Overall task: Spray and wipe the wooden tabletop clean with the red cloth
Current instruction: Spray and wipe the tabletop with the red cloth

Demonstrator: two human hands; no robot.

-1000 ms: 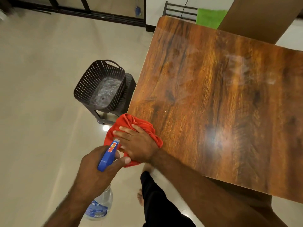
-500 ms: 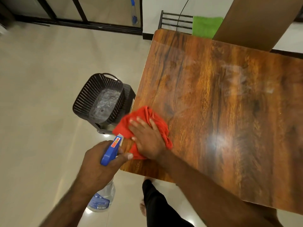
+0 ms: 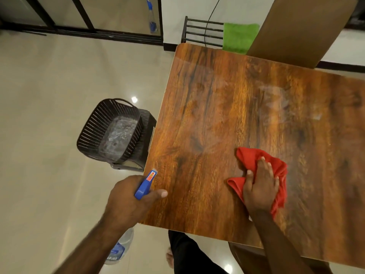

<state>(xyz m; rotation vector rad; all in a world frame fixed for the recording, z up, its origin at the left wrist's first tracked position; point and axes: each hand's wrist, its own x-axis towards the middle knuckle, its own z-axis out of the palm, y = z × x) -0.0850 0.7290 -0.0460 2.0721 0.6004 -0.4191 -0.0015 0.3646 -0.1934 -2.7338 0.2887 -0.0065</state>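
The wooden tabletop (image 3: pixel 227 107) fills the right half of the head view, with faint wet streaks toward its far right. My right hand (image 3: pixel 260 188) presses flat on the crumpled red cloth (image 3: pixel 249 158), which lies on the table's near middle. My left hand (image 3: pixel 130 200) grips the spray bottle (image 3: pixel 146 183) by its blue trigger head at the table's near left corner. The bottle's clear body hangs below the table edge, partly hidden by my forearm.
A dark perforated basket (image 3: pixel 94 127) sits on a low stool on the floor left of the table. A green cloth (image 3: pixel 239 36) hangs on a black rail beyond the far edge, next to a brown board (image 3: pixel 302 28). My leg shows below the near edge.
My right hand has slid the red cloth from the table's near left corner to the right and inward across the top. My left hand with the bottle stays by the corner.
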